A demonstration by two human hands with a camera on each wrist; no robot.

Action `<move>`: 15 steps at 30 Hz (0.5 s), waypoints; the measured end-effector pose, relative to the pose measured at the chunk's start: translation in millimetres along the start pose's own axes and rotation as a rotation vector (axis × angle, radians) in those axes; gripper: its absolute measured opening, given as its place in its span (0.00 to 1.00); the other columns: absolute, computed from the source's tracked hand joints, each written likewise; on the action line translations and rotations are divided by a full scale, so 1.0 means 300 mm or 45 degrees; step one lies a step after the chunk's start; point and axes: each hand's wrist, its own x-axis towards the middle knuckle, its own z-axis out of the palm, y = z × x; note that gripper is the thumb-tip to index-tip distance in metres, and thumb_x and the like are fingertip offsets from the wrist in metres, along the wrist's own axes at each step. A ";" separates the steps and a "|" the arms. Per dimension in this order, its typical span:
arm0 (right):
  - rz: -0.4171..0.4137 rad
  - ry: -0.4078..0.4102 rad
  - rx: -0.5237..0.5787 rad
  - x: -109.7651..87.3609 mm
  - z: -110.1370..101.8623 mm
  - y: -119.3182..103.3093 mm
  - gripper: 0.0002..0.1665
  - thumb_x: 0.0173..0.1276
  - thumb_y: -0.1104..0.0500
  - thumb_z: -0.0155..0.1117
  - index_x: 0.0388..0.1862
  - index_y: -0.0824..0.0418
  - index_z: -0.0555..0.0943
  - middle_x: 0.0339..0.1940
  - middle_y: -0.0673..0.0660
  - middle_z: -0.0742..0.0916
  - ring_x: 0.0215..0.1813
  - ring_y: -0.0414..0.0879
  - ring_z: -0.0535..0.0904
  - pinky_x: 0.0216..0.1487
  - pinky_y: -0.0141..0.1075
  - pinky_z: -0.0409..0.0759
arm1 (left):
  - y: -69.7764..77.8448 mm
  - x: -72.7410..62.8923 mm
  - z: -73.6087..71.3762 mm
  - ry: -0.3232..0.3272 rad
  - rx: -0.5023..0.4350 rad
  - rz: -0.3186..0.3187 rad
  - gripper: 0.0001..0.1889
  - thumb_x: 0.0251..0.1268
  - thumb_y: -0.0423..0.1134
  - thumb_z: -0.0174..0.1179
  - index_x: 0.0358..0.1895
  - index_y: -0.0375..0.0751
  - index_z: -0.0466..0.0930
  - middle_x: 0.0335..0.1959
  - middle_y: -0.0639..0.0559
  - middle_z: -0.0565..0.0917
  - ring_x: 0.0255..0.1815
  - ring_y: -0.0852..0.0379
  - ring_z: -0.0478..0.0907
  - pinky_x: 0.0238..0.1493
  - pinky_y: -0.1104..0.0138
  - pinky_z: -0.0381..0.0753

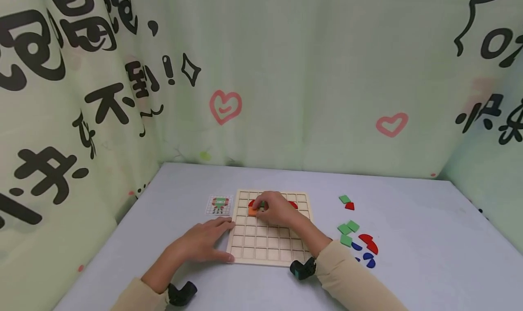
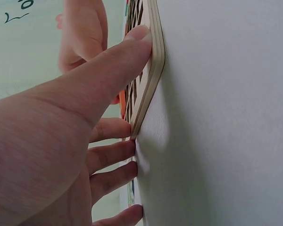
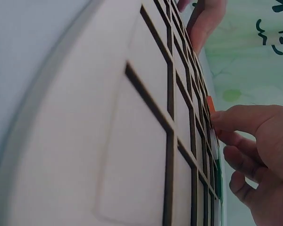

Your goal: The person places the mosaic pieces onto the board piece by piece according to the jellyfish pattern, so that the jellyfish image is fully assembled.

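A pale wooden grid board (image 1: 261, 255) lies flat on the table. Over its upper left part, my right hand (image 1: 278, 209) pinches a small orange tile (image 1: 252, 212) between thumb and fingertips; the right wrist view shows the orange piece at the thumb tip. Red pieces (image 1: 293, 204) and a bit of green sit in the upper rows, partly hidden by this hand. My left hand (image 1: 204, 240) rests at the board's left side, its thumb (image 2: 140, 35) on the near corner and its fairly straight fingers against the edge.
Left of the board lies a picture card (image 1: 219, 205) with a green and red figure on a grid. To the right are scattered green squares (image 1: 353, 226), red pieces (image 1: 365, 239) and blue pieces (image 1: 368, 255). A printed curtain (image 1: 306, 84) hangs around the table.
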 end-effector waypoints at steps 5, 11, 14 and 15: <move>0.028 -0.014 -0.036 0.010 0.010 -0.009 0.06 0.61 0.63 0.69 0.36 0.54 0.85 0.38 0.49 0.84 0.32 0.42 0.72 0.34 0.32 0.72 | 0.001 0.002 0.003 -0.001 0.000 -0.003 0.45 0.49 0.67 0.66 0.71 0.51 0.65 0.74 0.48 0.64 0.74 0.45 0.62 0.67 0.40 0.63; 0.045 -0.018 -0.073 0.019 0.010 -0.014 0.04 0.61 0.62 0.68 0.35 0.54 0.85 0.39 0.49 0.84 0.34 0.43 0.72 0.36 0.34 0.73 | 0.004 -0.002 -0.001 0.012 0.000 0.000 0.45 0.49 0.66 0.67 0.70 0.50 0.65 0.74 0.47 0.64 0.74 0.44 0.62 0.66 0.40 0.64; 0.053 -0.012 -0.079 0.022 0.011 -0.016 0.03 0.61 0.62 0.68 0.34 0.54 0.86 0.41 0.50 0.85 0.37 0.43 0.74 0.40 0.35 0.75 | 0.005 -0.007 -0.003 0.017 -0.002 0.011 0.45 0.50 0.65 0.67 0.70 0.50 0.65 0.74 0.47 0.64 0.73 0.44 0.62 0.66 0.40 0.64; 0.054 -0.010 -0.074 0.022 0.011 -0.017 0.03 0.61 0.62 0.68 0.33 0.54 0.86 0.41 0.50 0.85 0.39 0.43 0.75 0.42 0.35 0.76 | 0.004 -0.008 -0.003 0.019 -0.002 0.013 0.45 0.50 0.65 0.67 0.70 0.49 0.65 0.74 0.47 0.64 0.73 0.44 0.63 0.66 0.40 0.64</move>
